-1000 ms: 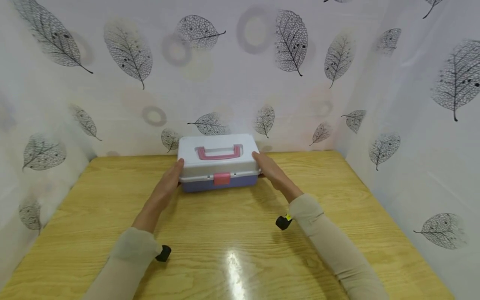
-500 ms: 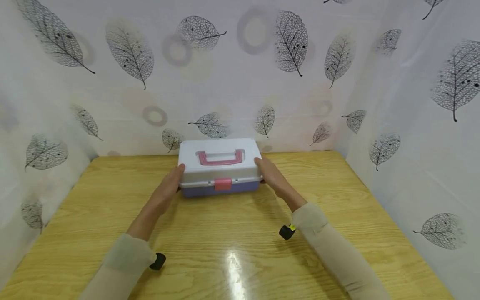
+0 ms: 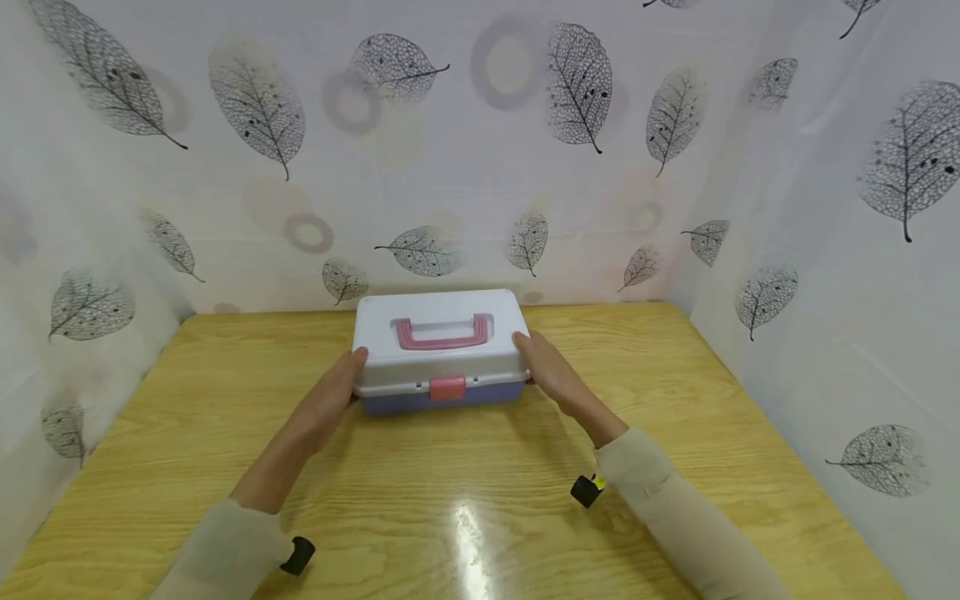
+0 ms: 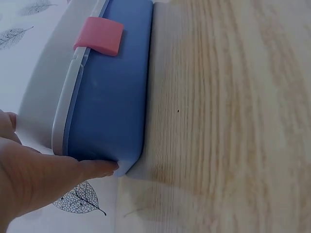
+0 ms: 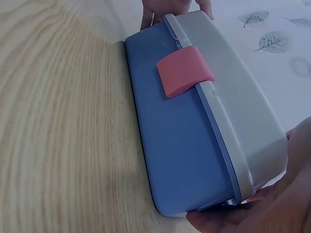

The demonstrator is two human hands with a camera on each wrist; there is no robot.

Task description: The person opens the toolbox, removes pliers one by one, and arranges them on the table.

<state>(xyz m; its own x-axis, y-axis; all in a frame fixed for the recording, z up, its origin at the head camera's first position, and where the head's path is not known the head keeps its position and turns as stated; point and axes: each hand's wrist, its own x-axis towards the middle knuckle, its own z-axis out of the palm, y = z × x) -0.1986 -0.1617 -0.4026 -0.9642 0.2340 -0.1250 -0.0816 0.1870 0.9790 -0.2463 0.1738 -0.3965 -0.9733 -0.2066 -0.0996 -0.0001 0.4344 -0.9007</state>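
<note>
left hand (image 3: 330, 396): fingers straight, pressed flat on the storage box's (image 3: 439, 350) left end
right hand (image 3: 551, 375): fingers straight against its right end
storage box: shut, mid-table (image 3: 675, 383), pink latch (image 3: 447, 387) facing the person
</note>
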